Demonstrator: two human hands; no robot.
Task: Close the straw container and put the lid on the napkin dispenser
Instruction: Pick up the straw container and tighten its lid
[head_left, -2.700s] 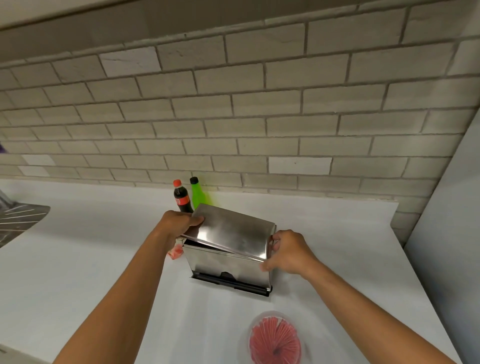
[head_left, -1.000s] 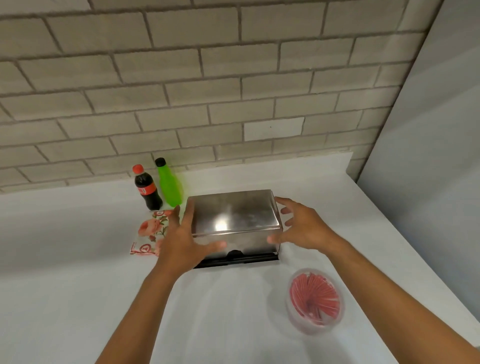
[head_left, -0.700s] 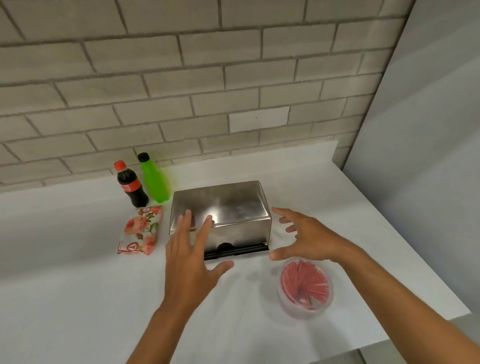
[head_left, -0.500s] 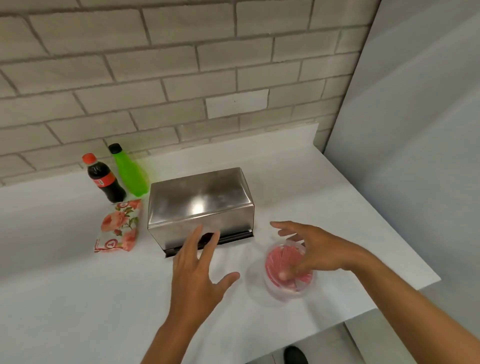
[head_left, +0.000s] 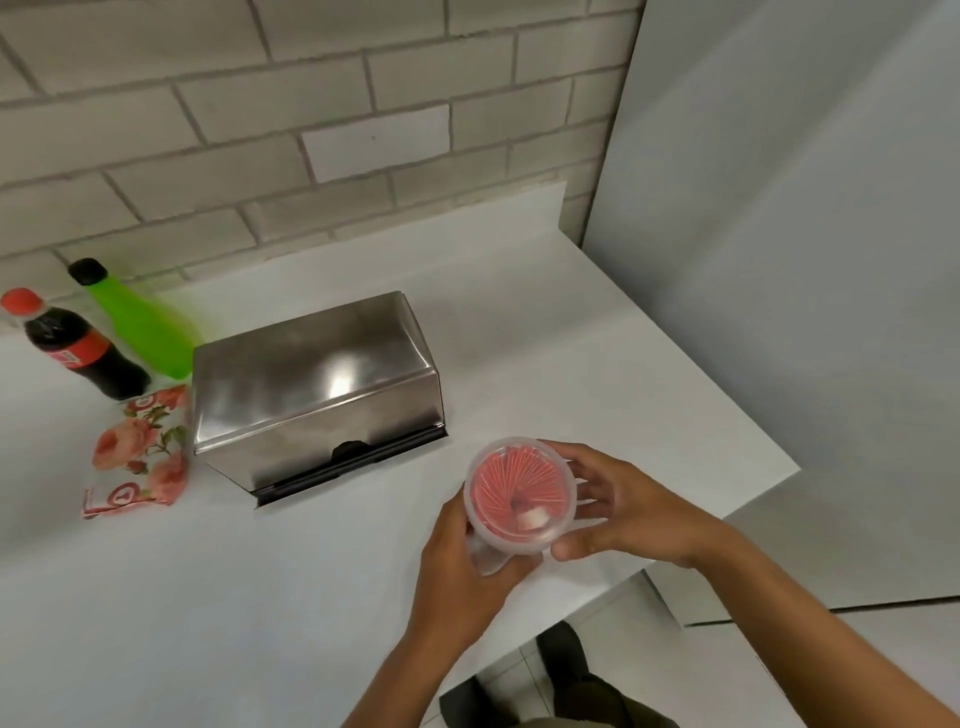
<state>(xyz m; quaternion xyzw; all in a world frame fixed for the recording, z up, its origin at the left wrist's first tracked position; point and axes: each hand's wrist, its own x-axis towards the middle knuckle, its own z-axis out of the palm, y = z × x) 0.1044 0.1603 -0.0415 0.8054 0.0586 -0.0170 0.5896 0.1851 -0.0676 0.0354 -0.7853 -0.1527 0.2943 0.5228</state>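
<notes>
The steel napkin dispenser (head_left: 311, 395) stands on the white counter (head_left: 208, 597) with its shiny lid seated flat on top. In front of it and to the right, both my hands hold the clear round straw container (head_left: 519, 493), full of red straws seen from above. My left hand (head_left: 462, 566) wraps its lower body from the left. My right hand (head_left: 618, 504) grips the rim from the right, thumb at the near edge. Whether the container's clear top is on, I cannot tell.
A cola bottle (head_left: 78, 348) and a green bottle (head_left: 140, 322) stand at the back left by the brick wall. A flowered napkin pack (head_left: 140, 457) lies left of the dispenser. The counter's right edge (head_left: 753, 483) is close to my right hand, with a grey panel beyond.
Both hands left the dispenser, its lid now resting closed. They moved right and took hold of the straw container, which has risen off the counter. My view swung down and to the right.
</notes>
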